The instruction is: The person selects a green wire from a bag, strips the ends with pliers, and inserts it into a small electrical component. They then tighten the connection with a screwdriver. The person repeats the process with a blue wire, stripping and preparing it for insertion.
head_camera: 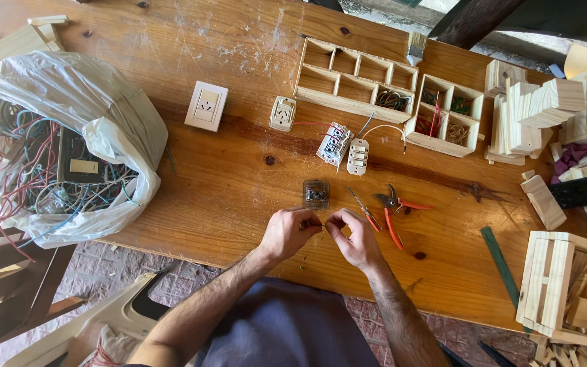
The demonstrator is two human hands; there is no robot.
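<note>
My left hand (289, 231) and my right hand (352, 236) meet above the near edge of the wooden table (239, 170), fingertips pinched together on something very small, too small to make out. Just beyond them lies a small clear-cased electrical part (316, 194). Red-handled pliers (393, 208) and a thin red-handled tool (363, 208) lie right of my right hand. Farther back sit a wired switch module (334, 143) and a white module (358, 156).
A plastic bag of tangled wires (62, 149) fills the left side. A white wall socket plate (206, 106), a small socket (282, 113), two compartmented wooden trays (354, 80) (445, 114), a paintbrush (414, 47), stacked wood blocks (531, 112), a slatted crate (568, 289) and a green ruler (499, 264) lie around.
</note>
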